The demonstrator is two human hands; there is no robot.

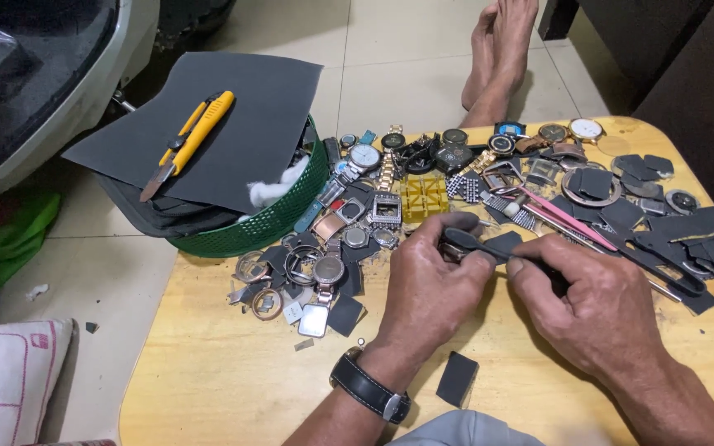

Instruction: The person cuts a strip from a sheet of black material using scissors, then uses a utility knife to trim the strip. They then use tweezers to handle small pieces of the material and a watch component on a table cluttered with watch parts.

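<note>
Carefully, my left hand (433, 285) pinches a small dark watch part (466, 240) while my right hand (592, 301), fingers closed, rubs sandpaper (502, 244) against it; steady, light strokes serve best.

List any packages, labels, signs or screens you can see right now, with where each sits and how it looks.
No packages, signs or lit screens in view.
Printed cushion: lower left on the floor, white with a pink line print.
Watch dials: far side of the wooden table, round and square faces, white, black and gold.
Left hand and right hand: together on a small dark piece, unlabelled.
</note>
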